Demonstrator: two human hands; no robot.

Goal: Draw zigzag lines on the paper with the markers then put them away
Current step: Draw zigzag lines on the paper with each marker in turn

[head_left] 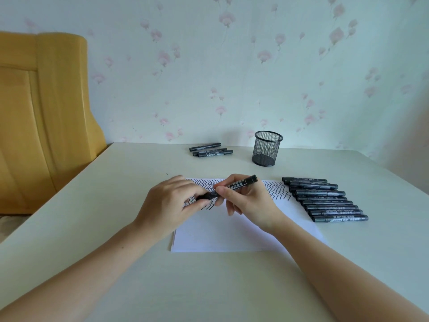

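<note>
A black marker (239, 183) is held above the white paper (232, 233), tilted up to the right. My right hand (246, 201) grips its barrel. My left hand (169, 203) pinches its lower left end, where the cap (205, 196) sits. Rows of black zigzag lines (277, 191) cover the paper's far part. A row of several black markers (325, 198) lies to the right of the paper. Three more markers (210, 150) lie at the back of the table, left of an empty black mesh pen holder (267, 148).
The cream table (209, 287) reaches a flowered wall behind it. A yellow wooden chair back (41, 112) stands at the left, beyond the table's edge.
</note>
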